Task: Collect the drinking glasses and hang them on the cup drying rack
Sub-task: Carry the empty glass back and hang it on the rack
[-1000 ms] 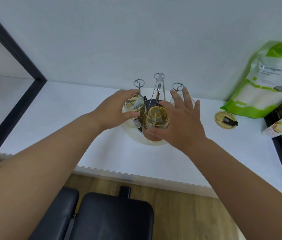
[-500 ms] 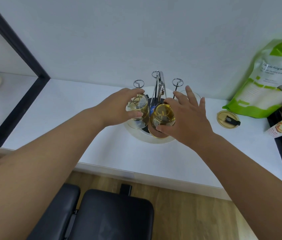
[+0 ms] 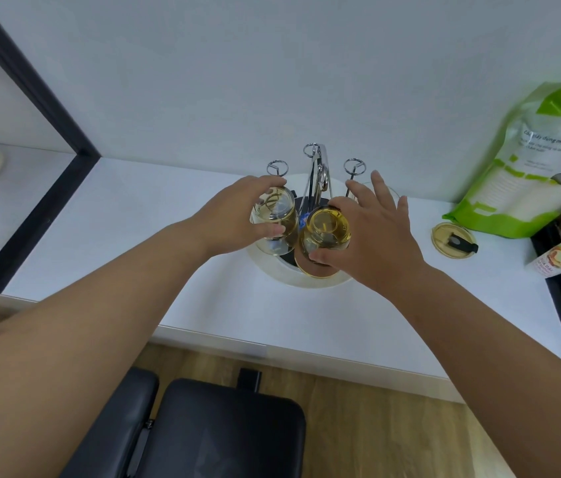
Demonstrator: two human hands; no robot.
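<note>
Both hands sit over the chrome wire cup drying rack [image 3: 317,174] on its round white base [image 3: 320,282]. Left hand [image 3: 237,215] grips an inverted clear drinking glass [image 3: 273,220]; right hand [image 3: 372,236] pinches an inverted amber-tinted drinking glass [image 3: 323,239], upper fingers splayed. Glasses are just beside each other, maybe touching. Risks: glass-on-glass knock, a rim catching a ring-topped prong [image 3: 353,166], or the loose right pinch slipping. Whether either glass is seated on a prong can't be told.
</note>
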